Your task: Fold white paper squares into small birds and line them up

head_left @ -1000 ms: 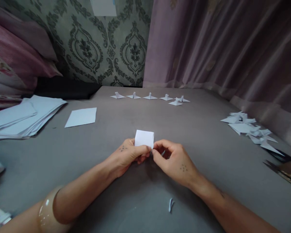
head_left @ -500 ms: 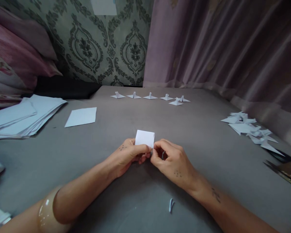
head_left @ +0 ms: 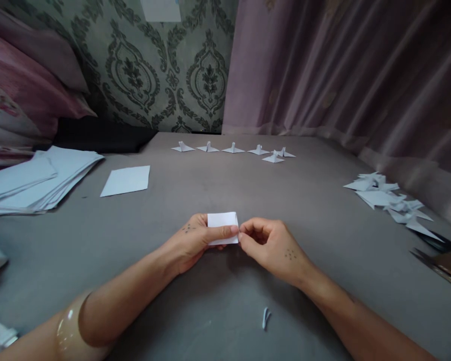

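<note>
The folded paper (head_left: 222, 220) sits between both hands — left hand (head_left: 195, 242) pinching it under the thumb, right hand (head_left: 272, 246) nipping its right edge — long axis left-right.

A home bedroom is showing here: patterned damask wallpaper (head_left: 165, 70) is covering the back wall and a mauve curtain (head_left: 342, 75) is hanging along the right. Pink pillows (head_left: 26, 85) are piling up at the left, beside a grey fabric-covered bed (head_left: 225, 185) that is carrying loose paper.
</note>
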Available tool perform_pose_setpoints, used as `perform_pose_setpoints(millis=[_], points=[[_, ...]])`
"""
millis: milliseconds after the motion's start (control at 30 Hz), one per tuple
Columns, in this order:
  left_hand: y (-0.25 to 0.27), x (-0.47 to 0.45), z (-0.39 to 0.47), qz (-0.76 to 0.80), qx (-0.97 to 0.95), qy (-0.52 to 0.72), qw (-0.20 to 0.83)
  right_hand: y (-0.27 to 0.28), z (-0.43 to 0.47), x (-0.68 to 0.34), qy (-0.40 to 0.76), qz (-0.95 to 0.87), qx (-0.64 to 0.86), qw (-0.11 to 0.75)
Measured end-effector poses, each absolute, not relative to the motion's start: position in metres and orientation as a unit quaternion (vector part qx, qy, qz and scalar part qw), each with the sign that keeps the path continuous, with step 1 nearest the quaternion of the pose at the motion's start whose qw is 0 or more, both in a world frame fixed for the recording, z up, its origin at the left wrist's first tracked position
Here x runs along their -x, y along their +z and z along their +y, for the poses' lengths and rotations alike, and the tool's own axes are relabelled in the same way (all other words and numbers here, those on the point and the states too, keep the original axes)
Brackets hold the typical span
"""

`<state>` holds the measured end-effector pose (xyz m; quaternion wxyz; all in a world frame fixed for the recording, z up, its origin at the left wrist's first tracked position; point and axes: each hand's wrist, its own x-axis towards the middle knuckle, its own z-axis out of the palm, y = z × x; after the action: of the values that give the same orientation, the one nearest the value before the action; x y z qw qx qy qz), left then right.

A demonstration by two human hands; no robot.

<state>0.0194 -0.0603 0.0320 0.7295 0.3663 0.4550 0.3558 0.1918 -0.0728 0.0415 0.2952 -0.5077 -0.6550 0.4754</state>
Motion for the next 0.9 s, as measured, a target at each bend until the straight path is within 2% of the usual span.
perform_pose_setpoints(millis=[233,467,533,767,900], points=[[0.0319,-0.0192,-0.0609,0.441,-0.397,0.351,0.724,0.0410,-0.0754,-0.1927,0.437,-0.690,0.504,0.282],[0.0295,-0.0179,-0.0602,0.430,-0.421,0.334,0.726,0.0441,-0.0788,-0.1904,0.209,-0.798,0.491,0.279],[0.0294,-0.0176,-0.0602,0.428,-0.420,0.337,0.726,0.0448,-0.0789,-0.1907,0.217,-0.793,0.494,0.282],[0.0306,-0.0180,-0.0613,0.428,-0.425,0.336,0.723,0.0429,-0.0770,-0.1923,0.356,-0.733,0.500,0.295],[0.0290,-0.0179,-0.0610,0.425,-0.432,0.332,0.723,0.0431,-0.0791,-0.1917,0.290,-0.773,0.485,0.288]])
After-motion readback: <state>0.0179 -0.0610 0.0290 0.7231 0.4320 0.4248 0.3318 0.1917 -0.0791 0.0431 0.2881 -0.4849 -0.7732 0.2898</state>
